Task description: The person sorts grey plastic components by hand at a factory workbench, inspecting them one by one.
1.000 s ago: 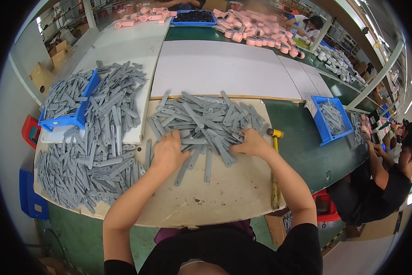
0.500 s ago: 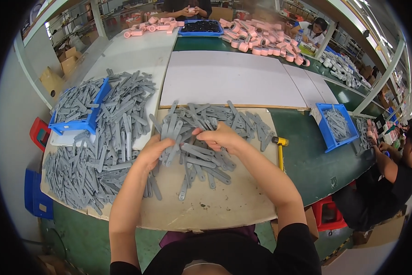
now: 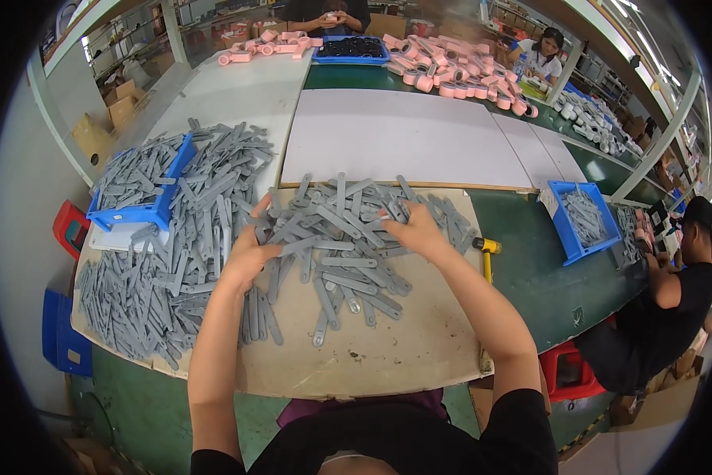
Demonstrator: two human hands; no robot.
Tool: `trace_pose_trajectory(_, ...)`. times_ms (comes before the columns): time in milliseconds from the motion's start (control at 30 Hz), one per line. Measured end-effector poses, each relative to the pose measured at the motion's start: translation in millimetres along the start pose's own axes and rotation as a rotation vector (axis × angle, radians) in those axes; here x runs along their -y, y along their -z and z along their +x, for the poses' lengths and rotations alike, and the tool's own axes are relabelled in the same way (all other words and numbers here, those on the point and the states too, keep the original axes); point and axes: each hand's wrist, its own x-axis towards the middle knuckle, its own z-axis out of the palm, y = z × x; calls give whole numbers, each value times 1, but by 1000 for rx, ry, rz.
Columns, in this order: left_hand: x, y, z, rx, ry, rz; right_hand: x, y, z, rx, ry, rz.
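Flat grey plastic strips with rounded ends lie in a loose heap on the tan board before me. My left hand is at the heap's left side, its thumb and fingers spread apart around some strips. On the right side my right hand rests against the heap, fingers apart, with strips showing between thumb and forefinger. Its fingertips are partly hidden among the strips. Between the two hands the strips lie crossed at many angles.
A blue bin of grey strips stands at left beside a larger pile. Another blue bin is at right, past a yellow-headed hammer. Pink parts cover the far table. Co-workers sit at the back and right.
My hands have moved apart, the left outward to the left and the right to the right. Strips that were bunched between them now lie spread on the heap.
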Motion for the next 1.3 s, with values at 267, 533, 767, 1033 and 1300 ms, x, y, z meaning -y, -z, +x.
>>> trace_pose_trajectory(267,23,13,3,-75,-189,314,-15,58,11,-390,87,-683)
trace_pose_trajectory(533,12,-11,-18,-308,-498,975,-52,121,18,-241,-308,-391)
trace_pose_trajectory(767,18,-99,-37,333,-628,1137,-41,79,23,-49,-336,37)
trace_pose_trajectory(1033,35,-111,-19,132,-424,1097,-15,27,18,308,-395,410)
trace_pose_trajectory(1300,31,-103,-20,-57,-586,1016,12,0,14,441,-229,314)
